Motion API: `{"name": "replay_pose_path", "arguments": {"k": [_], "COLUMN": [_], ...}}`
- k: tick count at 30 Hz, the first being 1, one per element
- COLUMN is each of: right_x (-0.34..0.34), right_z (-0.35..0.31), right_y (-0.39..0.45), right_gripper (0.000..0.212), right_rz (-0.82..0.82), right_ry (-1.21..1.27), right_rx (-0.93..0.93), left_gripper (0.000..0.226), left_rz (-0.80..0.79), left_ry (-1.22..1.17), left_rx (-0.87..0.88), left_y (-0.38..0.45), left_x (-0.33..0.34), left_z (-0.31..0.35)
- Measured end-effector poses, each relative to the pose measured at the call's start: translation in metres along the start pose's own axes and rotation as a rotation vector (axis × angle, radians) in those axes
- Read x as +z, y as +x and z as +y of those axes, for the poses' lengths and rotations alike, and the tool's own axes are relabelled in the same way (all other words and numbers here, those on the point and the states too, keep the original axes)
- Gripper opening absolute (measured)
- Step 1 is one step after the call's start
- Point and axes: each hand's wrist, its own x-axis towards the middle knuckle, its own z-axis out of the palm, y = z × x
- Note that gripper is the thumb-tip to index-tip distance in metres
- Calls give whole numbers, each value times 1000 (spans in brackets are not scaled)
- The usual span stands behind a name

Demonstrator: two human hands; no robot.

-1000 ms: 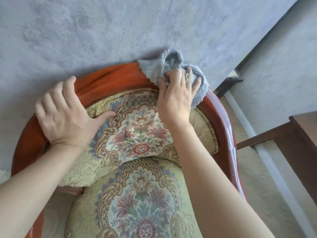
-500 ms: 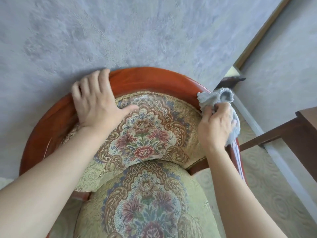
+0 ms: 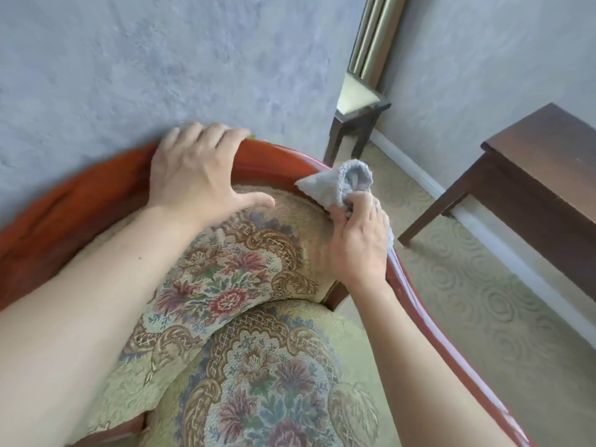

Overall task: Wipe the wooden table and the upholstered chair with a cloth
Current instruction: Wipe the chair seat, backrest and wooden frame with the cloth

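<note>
The chair step was in hand: the right hand (image 3: 358,240) gripped the grey cloth (image 3: 338,183) against the upholstered chair's (image 3: 225,272) wooden rim, the left hand (image 3: 196,179) lay flat beside it, bracing; next, presumably, wiping on below that grip.

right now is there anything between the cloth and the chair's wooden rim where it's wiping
Nothing visible. The right hand grips the grey cloth directly against the chair's red wooden rim at the right side of the backrest. The left hand rests on the rim further left, apart from the cloth.
</note>
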Motion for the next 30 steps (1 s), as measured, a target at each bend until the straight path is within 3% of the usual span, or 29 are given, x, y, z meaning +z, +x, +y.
{"name": "replay_pose_path", "arguments": {"k": [4,7,9,14,19,24,27,30], "right_x": [-15,-11,-3,1,-29,-14,1,21], "right_z": [37,19,-2,-5,55,25,-13,-68], "right_y": [-42,-36,-16,-1,-67,-52,-2,28], "right_gripper": [9,22,21,9,17,19,17,15], "right_rz": [30,43,52,-69,-82,10,30,-13], "right_ry": [-45,-44,0,-25,-241,-143,-15,-11], "right_rx": [246,384,350,23,305,410,285,-58], "left_gripper": [111,111,111,112,111,109,110,100], "left_rz": [-9,-2,-5,-13,-38,-12,25,43], "left_ry": [93,99,96,97,74,86,115,125], "left_rx": [19,26,19,20,-12,-4,2,2], "left_y": [1,3,1,0,-1,0,-2,-1], "left_x": [8,10,11,13,8,10,17,20], "left_z": [0,0,-1,-3,-2,0,-1,0]}}
